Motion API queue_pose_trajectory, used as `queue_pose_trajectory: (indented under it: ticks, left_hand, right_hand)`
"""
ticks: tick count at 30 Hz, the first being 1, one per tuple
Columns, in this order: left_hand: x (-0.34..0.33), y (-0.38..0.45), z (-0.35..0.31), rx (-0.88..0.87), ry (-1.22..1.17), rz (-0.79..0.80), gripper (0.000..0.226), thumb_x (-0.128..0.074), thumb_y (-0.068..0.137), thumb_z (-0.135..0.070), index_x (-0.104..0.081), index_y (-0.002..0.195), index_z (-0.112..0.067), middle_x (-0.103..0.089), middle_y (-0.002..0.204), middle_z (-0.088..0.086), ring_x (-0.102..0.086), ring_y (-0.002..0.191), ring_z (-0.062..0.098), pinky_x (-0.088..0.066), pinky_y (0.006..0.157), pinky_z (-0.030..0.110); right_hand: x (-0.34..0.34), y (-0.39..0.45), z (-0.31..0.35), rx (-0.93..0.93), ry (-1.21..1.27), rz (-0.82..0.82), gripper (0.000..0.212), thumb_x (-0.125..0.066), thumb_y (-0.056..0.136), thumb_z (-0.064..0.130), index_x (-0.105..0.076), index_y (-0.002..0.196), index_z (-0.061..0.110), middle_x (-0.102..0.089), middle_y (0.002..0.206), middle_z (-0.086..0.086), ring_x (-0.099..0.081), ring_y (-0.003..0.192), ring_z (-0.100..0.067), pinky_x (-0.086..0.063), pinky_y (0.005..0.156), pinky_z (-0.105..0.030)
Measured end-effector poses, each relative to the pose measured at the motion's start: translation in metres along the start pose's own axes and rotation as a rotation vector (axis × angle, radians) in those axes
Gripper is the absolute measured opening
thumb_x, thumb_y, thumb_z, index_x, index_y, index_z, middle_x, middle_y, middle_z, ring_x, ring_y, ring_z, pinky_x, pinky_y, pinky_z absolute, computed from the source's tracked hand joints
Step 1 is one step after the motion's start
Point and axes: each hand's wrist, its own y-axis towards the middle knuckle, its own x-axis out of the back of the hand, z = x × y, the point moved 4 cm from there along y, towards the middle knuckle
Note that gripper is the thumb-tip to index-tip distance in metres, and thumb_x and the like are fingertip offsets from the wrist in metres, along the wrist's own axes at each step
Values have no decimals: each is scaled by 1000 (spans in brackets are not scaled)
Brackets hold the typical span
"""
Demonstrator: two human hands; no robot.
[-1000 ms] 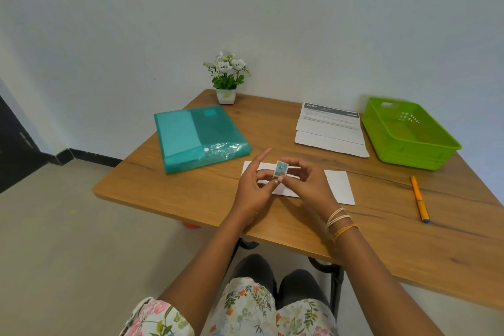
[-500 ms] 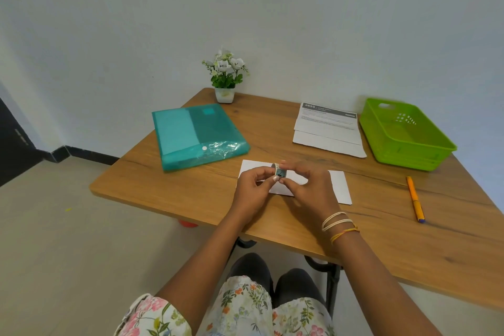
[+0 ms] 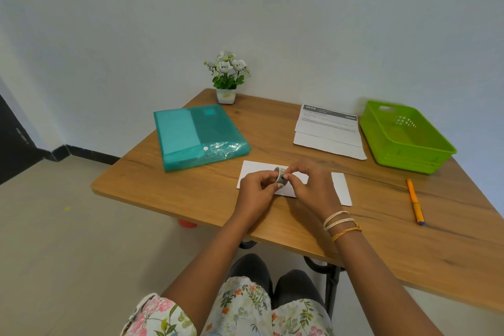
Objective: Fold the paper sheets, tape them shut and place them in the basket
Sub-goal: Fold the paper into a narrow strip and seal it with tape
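Both forearms reach in over the near edge of the wooden table (image 3: 191, 194), wrists angled inward so the hands meet above the folded white paper sheet (image 3: 339, 188) lying flat there. The left hand (image 3: 257, 192) and right hand (image 3: 313, 188) both pinch a small roll of patterned tape (image 3: 279, 173) between fingertips, other fingers curled. The green plastic basket (image 3: 425, 155) sits well apart at the far right, just beside a stack of printed white sheets (image 3: 328, 133).
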Motion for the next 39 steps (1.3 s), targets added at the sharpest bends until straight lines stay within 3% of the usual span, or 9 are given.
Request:
queue_pose_trajectory:
  ticks: [5,11,17,24,27,34,39]
  left_hand:
    - [0,-2,-2,8,0,7,19,-69,86,-19,-74,105,-22,-73,96,-11,-65,89,-3,-49,75,11]
    - [-1,-2,-2,13,53,9,21,-69,87,-22,-73,107,-20,-73,98,-7,-63,90,0,-46,74,13]
    - [-2,-3,-4,-5,105,30,23,-68,87,-22,-72,110,-19,-73,99,-6,-63,90,1,-48,76,16]
    - [-1,-1,-5,-10,128,30,28,-69,87,-17,-70,115,-15,-72,106,-4,-60,85,-7,-49,75,8]
    - [-2,-1,-3,-18,149,36,28,-70,87,-22,-70,115,-16,-72,105,-5,-60,85,-7,-45,69,3]
    - [-15,6,-10,-45,166,11,30,-69,87,-24,-69,116,-16,-68,104,-9,-59,87,-3,-43,70,8]
    - [-35,18,-25,-75,138,-12,23,-69,87,-23,-73,109,-16,-71,99,-6,-58,83,-5,-42,66,6]
  right_hand:
    - [2,-7,-1,-19,45,7,9,-65,88,17,-72,90,21,-72,101,0,-63,98,-17,-53,91,-40]
    - [6,-9,-4,-47,122,55,10,-67,86,18,-71,84,27,-72,102,3,-65,98,-16,-55,90,-40]
    - [10,-8,-11,-55,159,95,9,-67,86,18,-73,85,25,-73,99,8,-66,94,-7,-56,88,-30]
    - [23,4,-15,-108,271,58,18,-67,86,9,-69,76,24,-73,83,12,-70,84,-4,-55,73,-17]
    - [32,9,-27,-169,211,32,19,-70,83,9,-69,71,25,-73,78,8,-70,78,-9,-56,72,-22]
    - [61,25,-58,-250,-49,106,13,-76,70,10,-70,67,22,-71,70,4,-68,71,-14,-52,64,-25]
    - [80,44,-74,-248,-193,201,19,-79,67,7,-68,75,21,-71,69,-1,-68,70,-12,-50,65,-25]
